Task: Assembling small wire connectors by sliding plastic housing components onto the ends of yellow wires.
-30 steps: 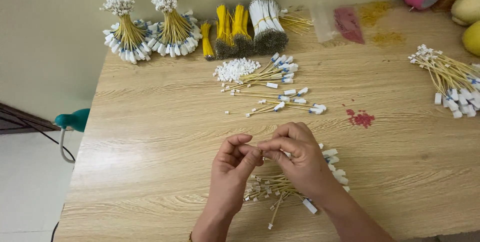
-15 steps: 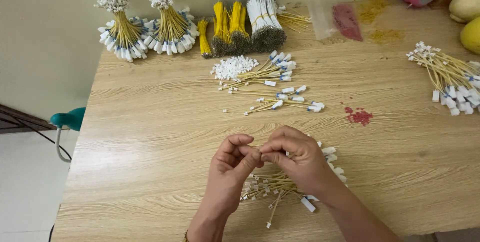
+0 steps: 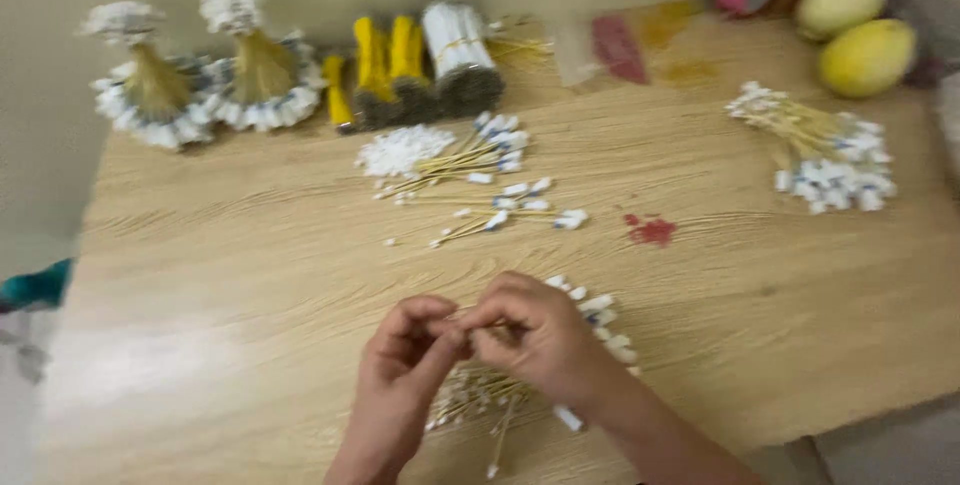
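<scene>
Lowered slightly, both hands' fingers pinch 1 thin stick above the stick pile.

Your work surface: a light wooden table. On it, far edge, you have two fanned bundles of white-tipped sticks, yellow bundles and a white bundle. At centre, loose sticks lie scattered; a red stain sits to their right. Another stick heap lies right, two yellow-green fruits behind it.

Home craft table, bundled stick tassels, fruit by wall
</scene>
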